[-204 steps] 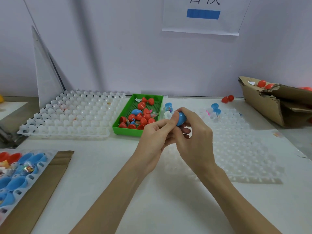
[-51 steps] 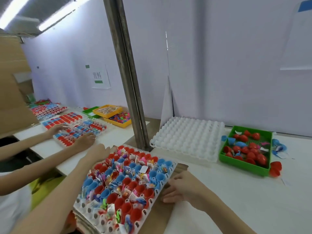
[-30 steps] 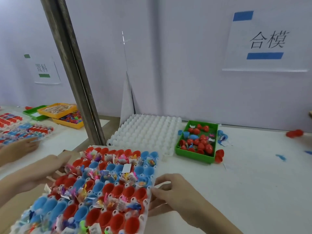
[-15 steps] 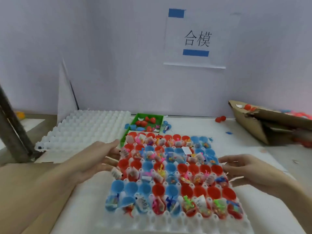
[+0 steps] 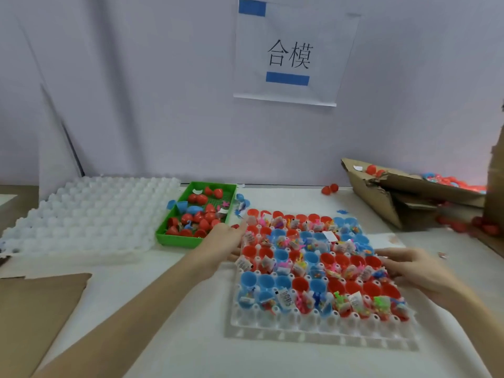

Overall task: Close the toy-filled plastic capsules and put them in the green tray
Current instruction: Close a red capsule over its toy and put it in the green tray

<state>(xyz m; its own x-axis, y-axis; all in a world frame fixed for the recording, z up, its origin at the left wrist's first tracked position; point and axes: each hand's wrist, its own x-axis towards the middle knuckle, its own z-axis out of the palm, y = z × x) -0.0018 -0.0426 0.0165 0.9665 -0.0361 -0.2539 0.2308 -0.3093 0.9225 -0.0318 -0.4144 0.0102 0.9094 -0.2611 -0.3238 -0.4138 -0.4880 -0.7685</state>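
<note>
Capsules (image 5: pixel 313 264), red ones and blue ones, sit open in a clear tray (image 5: pixel 321 330) full of little cups, right in front of the person on the white table (image 5: pixel 177 323). Small bright toys and paper slips poke out of many of them. The nearest row of cups in that tray has nothing in it.

The left hand (image 5: pixel 225 241) lies against the left edge of the clear tray, fingers stretched out flat and holding nothing. The right hand (image 5: pixel 417 271) rests at the right edge, fingers spread and loose too (I cannot tell if the fingertips press on the rim or only touch it). A flat piece of brown cardboard (image 5: pixel 35 309) lies on the near left.

Farther back, just behind the left hand, is the green tray (image 5: pixel 174 238). It holds a pile of closed red capsules (image 5: pixel 201 216) and a blue one or two. To its left is a stack of white cup trays (image 5: pixel 81 216). A torn cardboard box (image 5: pixel 392 197) sits at the far right with more red pieces in it and around it. Two loose red pieces (image 5: pixel 329 189) lie near the wall, and a paper sign (image 5: pixel 289 53) hangs above.
</note>
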